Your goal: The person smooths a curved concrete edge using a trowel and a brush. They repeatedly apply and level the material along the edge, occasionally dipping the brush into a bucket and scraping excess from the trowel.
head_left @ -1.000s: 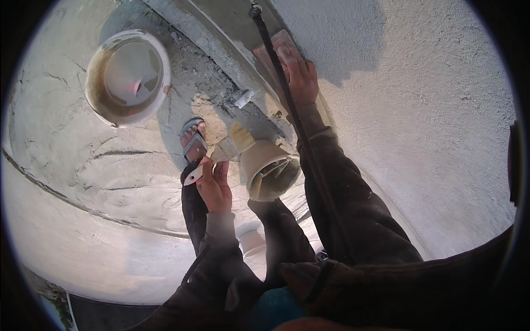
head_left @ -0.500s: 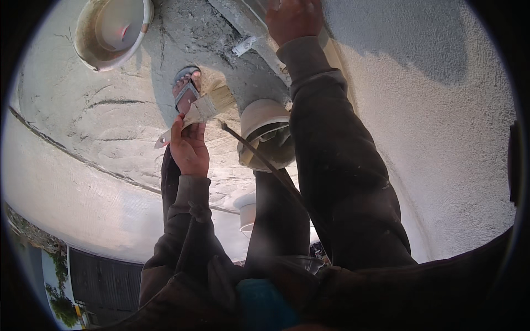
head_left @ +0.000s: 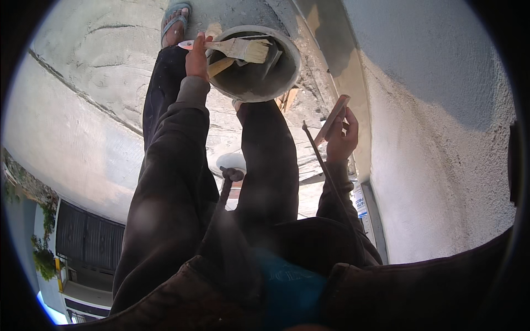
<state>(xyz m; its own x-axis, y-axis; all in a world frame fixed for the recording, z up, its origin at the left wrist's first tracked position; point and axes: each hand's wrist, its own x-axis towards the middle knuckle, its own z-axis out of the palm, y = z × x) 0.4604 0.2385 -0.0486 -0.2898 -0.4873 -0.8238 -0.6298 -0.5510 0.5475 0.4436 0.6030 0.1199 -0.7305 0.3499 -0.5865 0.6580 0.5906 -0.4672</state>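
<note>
My left hand point(head_left: 196, 59) grips a wide pale brush point(head_left: 241, 49), held horizontally with its bristles over a round grey bucket point(head_left: 293, 71). Inside the bucket are a yellowish handle point(head_left: 220, 67) and a flat grey tool, partly hidden by the brush. My right hand point(head_left: 342, 140) holds a flat, pale reddish block point(head_left: 331, 120) edge-on, beside the smooth band along the rough wall. A dark cord point(head_left: 320, 157) dangles in front of my right forearm. My sandaled foot point(head_left: 174, 25) rests above my left hand in the picture.
Cracked grey cement ground point(head_left: 94, 55) lies at left, bounded by a pale curved surface point(head_left: 55, 138). A textured wall point(head_left: 441, 165) fills the right, with a smooth band point(head_left: 353, 88) along it. A pale container point(head_left: 231, 160) sits behind my legs. A dark gate point(head_left: 83, 237) and plants show lower left.
My left hand and brush have risen in the view to over the bucket. My right hand has come back from high on the band, still holding the block. The white basin has left view.
</note>
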